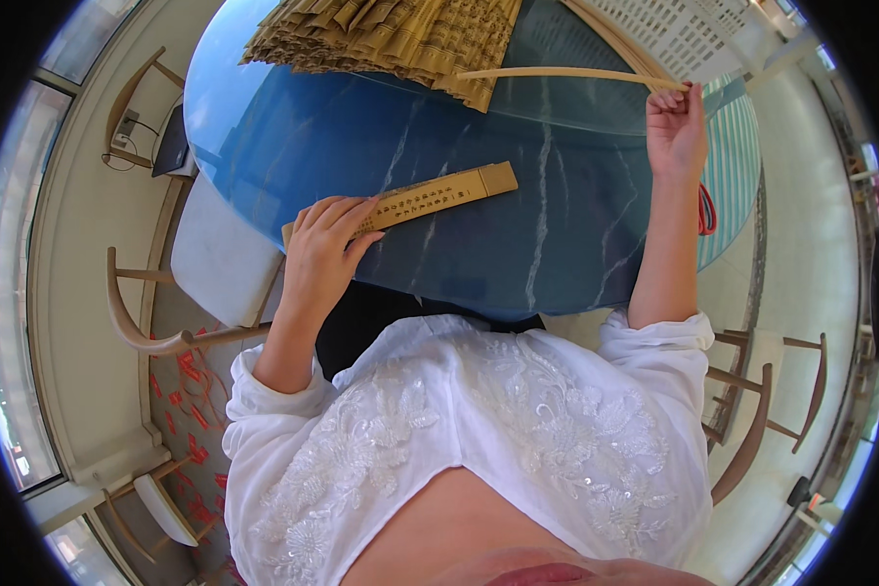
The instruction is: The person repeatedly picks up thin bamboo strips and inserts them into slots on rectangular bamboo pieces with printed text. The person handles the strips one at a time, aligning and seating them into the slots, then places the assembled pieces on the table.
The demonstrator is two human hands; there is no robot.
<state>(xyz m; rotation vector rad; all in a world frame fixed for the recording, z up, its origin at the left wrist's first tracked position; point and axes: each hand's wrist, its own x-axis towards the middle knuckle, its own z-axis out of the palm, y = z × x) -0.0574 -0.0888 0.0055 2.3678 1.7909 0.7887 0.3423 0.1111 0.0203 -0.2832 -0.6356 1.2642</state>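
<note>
As I look in from afar through the head camera, I find the left hand (pixel 324 244) gripping the left end of the long brown pack (pixel 439 199), fingers across its top and thumb by the near edge. Folded card or thin box, I cannot tell which, it lies slanting up to the right on the blue table (pixel 581 239). I judge it light and fairly stiff, with edges that could crease, best taken across its narrow width. Beyond it sits the pleated pile (pixel 381 39), apparently paper: springy, easily crushed, better supported from beneath with 2 hands. Farther right runs the pale stick (pixel 566 72), its right end pinched in the closed fingers of the right hand (pixel 676 132). I expect it to be light, smooth and slightly bendy; a mid-length hold should steady it better. Whether its left tip touches the pile, I cannot tell.
</note>
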